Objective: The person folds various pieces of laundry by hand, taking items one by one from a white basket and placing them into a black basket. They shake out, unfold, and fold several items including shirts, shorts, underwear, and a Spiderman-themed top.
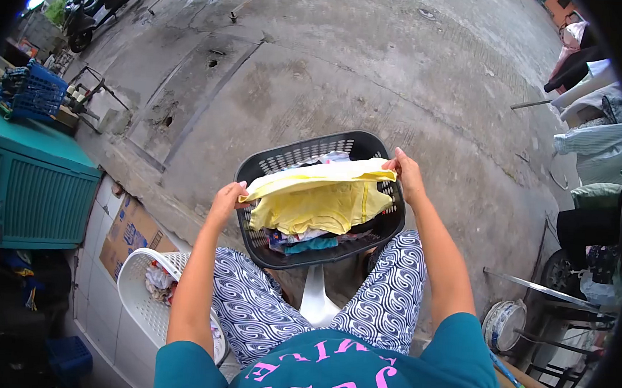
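A yellow shirt (pixel 310 202) is stretched between my two hands, over the black laundry basket (pixel 245 238) in front of my knees. My left hand (pixel 227 202) pinches one corner of its hem, and my right hand (pixel 407 176) pinches the opposite corner. The neckline hangs down toward me. Beneath the shirt, several folded or bunched clothes lie in the basket, among them a teal cloth (pixel 312 246). The shirt hides most of that pile.
By my left leg stands a white laundry basket (pixel 132 282) with clothes in it. A teal cabinet (pixel 30 181) and a blue crate (pixel 36 88) are at the left. Hanging clothes (pixel 602 153) and a white bucket (pixel 504 324) are at the right. Concrete ground (pixel 334 66) extends ahead.
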The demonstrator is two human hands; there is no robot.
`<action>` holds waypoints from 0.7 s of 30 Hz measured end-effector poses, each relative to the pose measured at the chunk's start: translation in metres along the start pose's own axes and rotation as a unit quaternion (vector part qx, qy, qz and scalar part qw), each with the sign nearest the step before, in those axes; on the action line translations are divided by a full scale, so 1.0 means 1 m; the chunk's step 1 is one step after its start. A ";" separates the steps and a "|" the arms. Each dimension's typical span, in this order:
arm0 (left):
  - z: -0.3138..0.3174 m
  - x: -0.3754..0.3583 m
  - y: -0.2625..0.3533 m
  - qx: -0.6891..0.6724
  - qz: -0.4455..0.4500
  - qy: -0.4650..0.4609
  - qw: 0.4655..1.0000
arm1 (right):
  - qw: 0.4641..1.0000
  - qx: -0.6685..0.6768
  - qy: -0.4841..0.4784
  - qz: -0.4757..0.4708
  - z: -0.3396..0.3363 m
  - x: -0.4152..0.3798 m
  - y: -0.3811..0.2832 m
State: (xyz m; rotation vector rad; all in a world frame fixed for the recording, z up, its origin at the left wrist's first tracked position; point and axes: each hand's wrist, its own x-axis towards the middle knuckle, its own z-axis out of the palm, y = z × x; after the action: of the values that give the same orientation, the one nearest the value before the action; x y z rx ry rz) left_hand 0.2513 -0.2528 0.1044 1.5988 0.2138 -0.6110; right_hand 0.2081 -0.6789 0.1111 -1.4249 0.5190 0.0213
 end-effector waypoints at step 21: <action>-0.185 -0.228 -0.163 0.155 -0.010 0.404 0.901 | 0.912 -0.359 -0.161 -0.114 0.068 -0.137 0.086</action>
State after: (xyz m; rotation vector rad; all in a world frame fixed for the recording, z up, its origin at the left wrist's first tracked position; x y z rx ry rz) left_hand 0.0295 -0.0022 0.0789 2.0983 0.7797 0.0518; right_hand 0.0818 -0.5608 0.0833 -2.1453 0.0507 0.2802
